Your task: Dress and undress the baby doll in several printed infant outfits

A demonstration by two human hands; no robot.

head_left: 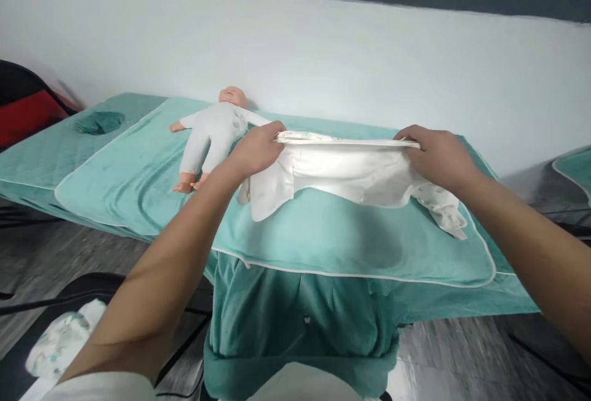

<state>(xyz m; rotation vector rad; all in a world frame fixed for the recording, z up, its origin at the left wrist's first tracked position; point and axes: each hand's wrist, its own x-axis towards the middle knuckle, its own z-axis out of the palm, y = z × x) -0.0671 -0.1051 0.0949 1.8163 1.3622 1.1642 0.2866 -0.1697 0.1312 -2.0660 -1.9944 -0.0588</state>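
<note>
A white baby garment with a faint print is stretched sideways above the green padded table, its lower part hanging down. At its left end, the fingers of my left hand are closed on the top edge. My right hand pinches the same edge at the other end. A printed sleeve droops below my right hand. To the left of my left hand, a baby doll in a pale suit lies on its back with its head toward the wall.
A green mat with white piping covers the table, which has a face hole at its left end. At lower left, a bundled printed cloth rests on a black chair. A white wall stands behind.
</note>
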